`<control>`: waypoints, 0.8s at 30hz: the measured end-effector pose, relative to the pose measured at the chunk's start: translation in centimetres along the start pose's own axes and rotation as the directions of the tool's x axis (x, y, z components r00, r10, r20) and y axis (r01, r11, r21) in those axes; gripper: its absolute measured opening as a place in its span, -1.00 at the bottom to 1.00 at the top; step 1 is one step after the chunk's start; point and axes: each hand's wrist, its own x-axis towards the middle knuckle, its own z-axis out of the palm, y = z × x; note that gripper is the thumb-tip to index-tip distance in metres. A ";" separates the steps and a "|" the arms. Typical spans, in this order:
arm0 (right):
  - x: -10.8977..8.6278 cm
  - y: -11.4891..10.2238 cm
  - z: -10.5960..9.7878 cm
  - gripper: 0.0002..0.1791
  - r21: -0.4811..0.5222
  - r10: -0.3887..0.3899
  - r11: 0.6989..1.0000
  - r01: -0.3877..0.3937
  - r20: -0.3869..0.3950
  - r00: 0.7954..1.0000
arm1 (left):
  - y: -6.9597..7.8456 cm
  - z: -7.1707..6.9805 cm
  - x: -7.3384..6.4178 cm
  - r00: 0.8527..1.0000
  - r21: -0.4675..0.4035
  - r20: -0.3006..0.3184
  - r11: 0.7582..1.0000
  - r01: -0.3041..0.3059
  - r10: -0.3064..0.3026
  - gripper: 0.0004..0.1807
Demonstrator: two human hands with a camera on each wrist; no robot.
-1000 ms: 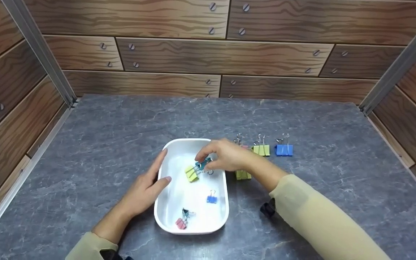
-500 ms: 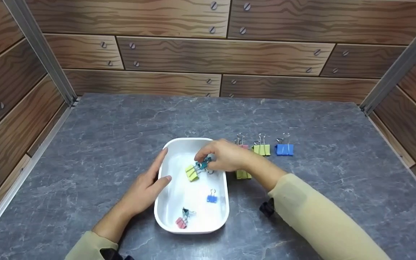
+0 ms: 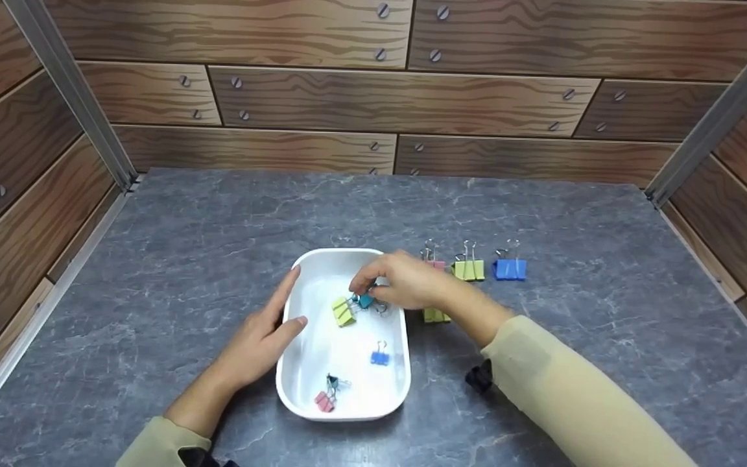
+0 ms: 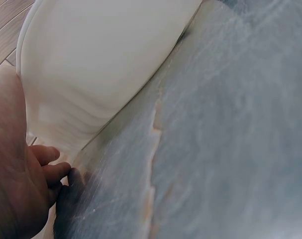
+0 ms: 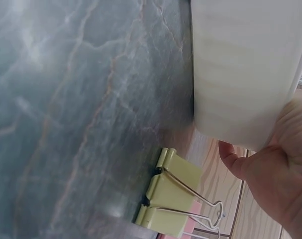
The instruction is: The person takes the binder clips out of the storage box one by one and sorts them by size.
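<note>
My right hand point(image 3: 406, 282) reaches over the right rim of the white tray point(image 3: 321, 350), thumb and fingertips curled in close on a teal clip point(image 3: 365, 301); it looks like a pinch, though my fingers hide part of the clip and I can't tell how firm the hold is. The teal clip is inside the tray, toward its far end, with a yellow-green clip point(image 3: 343, 312) right beside it and wire handles between the two; whether those are hooked together I can't tell. My left hand point(image 3: 260, 334) lies at the tray's left side, index finger stretched along the rim and thumb reaching over it, so it seems to steady the tray without wrapping round it. Nearer me in the tray lie a small blue clip point(image 3: 380, 357) and a pink clip point(image 3: 325, 401) touching a small dark clip point(image 3: 333, 381). On the table point(image 3: 218, 214) past my right hand stand a large blue clip point(image 3: 510, 269) and others, partly hidden by my wrist. I judge the step in hand to be handling the teal clip among its neighbours; the next move calls for a sure pinch and care not to drag the yellow-green one along
</note>
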 end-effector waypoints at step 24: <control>-0.9 -0.1 0.6 -0.82 0.125 0.045 0.992 -0.023 -0.175 0.983 | 0.1 0.1 -0.1 1.000 -0.018 0.002 1.000 0.011 -0.011 -0.18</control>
